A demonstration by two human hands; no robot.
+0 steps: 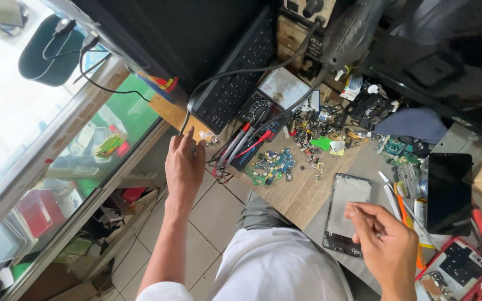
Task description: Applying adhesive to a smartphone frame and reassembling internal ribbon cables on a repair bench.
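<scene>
My left hand (184, 164) reaches to the near corner of the wooden bench (302, 195). Its fingers are spread and rest at the bench edge by a black cable (192, 103) and a small white part (205, 135); it holds nothing that I can see. My right hand (387, 245) hovers at the lower right beside a stripped phone frame (346, 214). Thumb and forefinger are pinched together, and anything tiny between them is hidden. Red and black meter probes (246, 142) lie just right of my left hand.
An analogue multimeter (277, 92), a black keyboard (235, 78), a green circuit board (271, 167) and a heap of small parts (330, 125) crowd the bench. A dark-screened phone (449, 192) and an opened red-cased phone (456, 267) lie at right. A glass display case (57, 167) stands left.
</scene>
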